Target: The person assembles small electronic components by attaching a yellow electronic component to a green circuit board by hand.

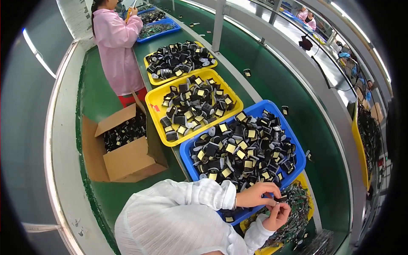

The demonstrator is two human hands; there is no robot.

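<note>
My left hand (260, 195) and my right hand (278, 216) meet over the near right corner of a blue tray (183, 155). The fingertips of both are pinched together around a small dark part (281, 198), mostly hidden by the fingers, so its kind is unclear. The blue tray is heaped with black parts (231, 148) that have grey round discs and pale yellow square pads. Under and beside my right hand lies a yellow tray (311, 204) full of small thin green and grey pieces, resembling circuit boards. White sleeves (212, 195) cover both arms.
Farther along the green conveyor belt (272, 80) stand two yellow trays (159, 123) of similar black parts, then blue trays (170, 30). An open cardboard box (131, 163) with black parts sits at the left. A person in pink (121, 55) stands beyond it. A metal post (218, 25) rises beside the belt.
</note>
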